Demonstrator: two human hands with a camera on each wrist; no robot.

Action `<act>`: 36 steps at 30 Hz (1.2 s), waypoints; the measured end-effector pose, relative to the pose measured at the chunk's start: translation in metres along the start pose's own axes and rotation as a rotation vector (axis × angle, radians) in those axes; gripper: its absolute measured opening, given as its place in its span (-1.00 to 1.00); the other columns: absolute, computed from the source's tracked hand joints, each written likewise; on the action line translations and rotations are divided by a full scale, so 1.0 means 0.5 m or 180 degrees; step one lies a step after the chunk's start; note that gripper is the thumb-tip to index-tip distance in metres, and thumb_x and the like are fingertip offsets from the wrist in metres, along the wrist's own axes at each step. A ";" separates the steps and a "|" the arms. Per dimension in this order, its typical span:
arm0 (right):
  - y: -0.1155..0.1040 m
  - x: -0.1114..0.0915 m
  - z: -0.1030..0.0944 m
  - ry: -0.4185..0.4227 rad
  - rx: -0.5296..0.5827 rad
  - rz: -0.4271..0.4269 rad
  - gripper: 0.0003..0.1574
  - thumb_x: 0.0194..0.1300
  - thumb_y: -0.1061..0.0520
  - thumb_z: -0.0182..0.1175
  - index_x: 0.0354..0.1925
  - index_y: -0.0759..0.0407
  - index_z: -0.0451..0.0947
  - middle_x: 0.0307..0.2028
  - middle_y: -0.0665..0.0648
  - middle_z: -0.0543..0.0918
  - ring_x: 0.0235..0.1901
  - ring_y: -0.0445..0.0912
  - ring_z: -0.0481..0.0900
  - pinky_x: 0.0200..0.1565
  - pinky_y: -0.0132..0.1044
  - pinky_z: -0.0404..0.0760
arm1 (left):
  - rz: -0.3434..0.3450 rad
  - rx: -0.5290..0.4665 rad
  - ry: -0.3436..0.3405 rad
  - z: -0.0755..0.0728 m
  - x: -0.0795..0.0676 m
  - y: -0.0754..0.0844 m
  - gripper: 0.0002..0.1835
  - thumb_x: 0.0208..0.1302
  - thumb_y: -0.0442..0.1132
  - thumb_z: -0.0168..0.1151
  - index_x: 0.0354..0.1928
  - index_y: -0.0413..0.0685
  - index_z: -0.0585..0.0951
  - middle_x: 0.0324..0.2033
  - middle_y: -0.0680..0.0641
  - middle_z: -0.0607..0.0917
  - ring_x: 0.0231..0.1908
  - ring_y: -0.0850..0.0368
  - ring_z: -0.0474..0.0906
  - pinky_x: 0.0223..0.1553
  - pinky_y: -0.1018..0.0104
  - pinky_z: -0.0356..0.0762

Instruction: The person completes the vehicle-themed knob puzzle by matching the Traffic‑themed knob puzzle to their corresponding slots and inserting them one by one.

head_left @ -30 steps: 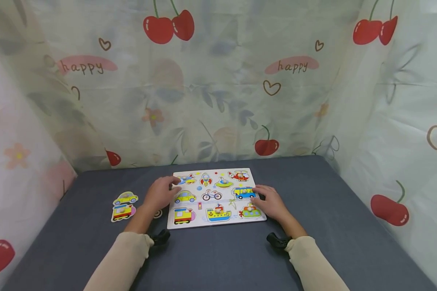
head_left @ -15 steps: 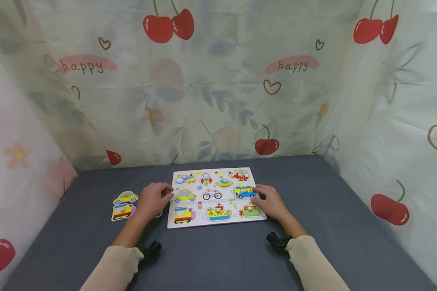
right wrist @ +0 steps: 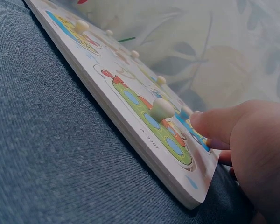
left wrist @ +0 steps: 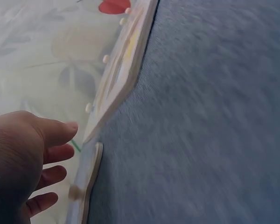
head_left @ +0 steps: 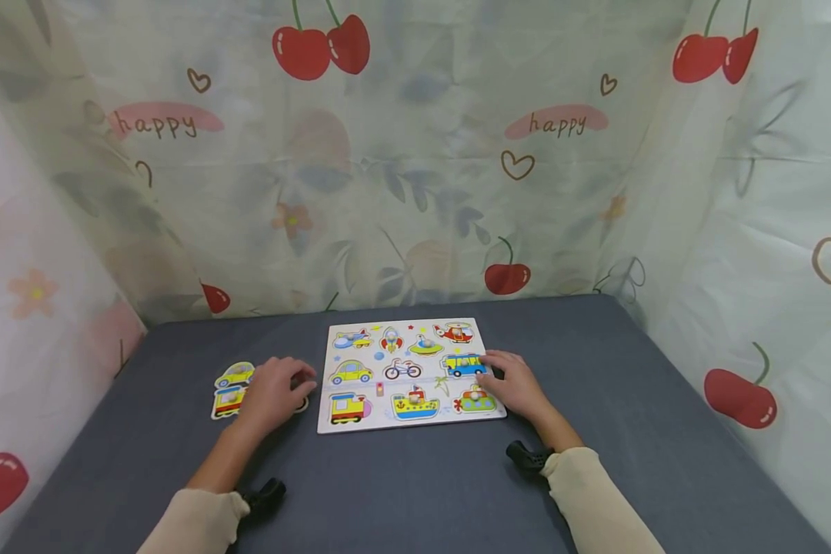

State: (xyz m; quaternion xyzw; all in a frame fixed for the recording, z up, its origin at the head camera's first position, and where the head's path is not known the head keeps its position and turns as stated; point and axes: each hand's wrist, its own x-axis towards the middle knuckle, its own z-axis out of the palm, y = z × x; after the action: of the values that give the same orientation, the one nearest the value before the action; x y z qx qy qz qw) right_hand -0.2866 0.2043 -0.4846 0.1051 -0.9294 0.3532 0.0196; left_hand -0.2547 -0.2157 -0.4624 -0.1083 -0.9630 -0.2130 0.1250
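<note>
A wooden knob puzzle board [head_left: 383, 395] with vehicle pictures lies on the table. My left hand [head_left: 273, 392] is left of the board, fingers loosely bent and nothing between them. Beside it are a yellow car piece [head_left: 234, 375] and a train piece [head_left: 228, 401], partly behind the hand. Another piece [head_left: 303, 405] is mostly covered by that hand; the left wrist view has a knobbed piece [left wrist: 94, 172] edge-on near the fingers. My right hand [head_left: 517, 385] rests at the board's right edge by the blue bus piece [head_left: 464, 365], just beyond the green submarine piece [right wrist: 147, 116].
The dark cloth-covered table [head_left: 415, 492] extends around the board. A printed curtain [head_left: 415, 192] encloses the back and both sides. Black wrist straps [head_left: 266, 498] sit by the cream sleeves [head_left: 190, 523].
My left hand has drawn away from the board's left side, moving left and nearer to me, over the loose pieces. My right hand stays in place at the board.
</note>
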 end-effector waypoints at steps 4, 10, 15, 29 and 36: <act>0.001 0.000 0.000 -0.0009 0.0017 -0.0017 -0.38 0.32 0.01 0.25 0.27 0.25 0.46 0.32 0.27 0.38 0.36 0.21 0.14 0.28 0.21 0.13 | 0.0077 0.0086 0.0056 -0.006 -0.015 -0.011 -0.82 0.11 -0.21 0.45 -0.22 -0.05 0.72 -0.37 0.02 0.64 -0.28 0.00 0.47 -0.21 0.01 0.38; 0.005 -0.001 0.000 -0.0007 -0.0027 -0.0033 -0.38 0.33 0.01 0.24 0.27 0.26 0.46 0.31 0.27 0.38 0.36 0.21 0.14 0.28 0.20 0.15 | 0.0115 0.0157 0.0038 -0.012 -0.028 -0.025 -0.82 0.10 -0.23 0.44 -0.23 -0.07 0.71 -0.30 -0.03 0.66 -0.21 -0.04 0.49 -0.13 -0.05 0.41; 0.007 0.001 0.001 -0.0027 -0.0047 -0.0011 -0.37 0.34 -0.01 0.23 0.27 0.25 0.46 0.32 0.26 0.38 0.36 0.20 0.14 0.28 0.20 0.15 | 0.0175 0.0178 0.0000 -0.016 -0.036 -0.036 -0.84 0.10 -0.21 0.45 -0.27 -0.04 0.71 -0.29 -0.03 0.66 -0.22 -0.05 0.49 -0.14 -0.06 0.39; 0.004 0.000 0.002 -0.0025 -0.0004 -0.0006 -0.37 0.33 0.00 0.24 0.28 0.25 0.45 0.32 0.26 0.38 0.37 0.20 0.14 0.29 0.20 0.13 | 0.0198 0.0108 -0.0025 -0.039 -0.055 -0.064 -0.80 0.08 -0.20 0.47 -0.25 -0.06 0.71 -0.25 -0.07 0.66 -0.12 -0.15 0.53 -0.05 -0.15 0.39; 0.004 0.000 -0.001 -0.0030 0.0012 0.0011 -0.37 0.33 0.00 0.24 0.27 0.25 0.46 0.32 0.26 0.38 0.37 0.20 0.13 0.28 0.20 0.14 | 0.0246 0.0058 -0.0016 -0.043 -0.055 -0.069 -0.82 0.08 -0.20 0.47 -0.28 -0.06 0.71 -0.31 -0.05 0.66 -0.18 -0.12 0.52 -0.12 -0.13 0.39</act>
State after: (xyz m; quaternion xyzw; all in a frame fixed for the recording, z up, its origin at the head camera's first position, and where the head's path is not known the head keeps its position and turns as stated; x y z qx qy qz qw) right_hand -0.2873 0.2058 -0.4856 0.1052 -0.9290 0.3545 0.0144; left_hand -0.2336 -0.2601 -0.4645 -0.1448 -0.9603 -0.1989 0.1318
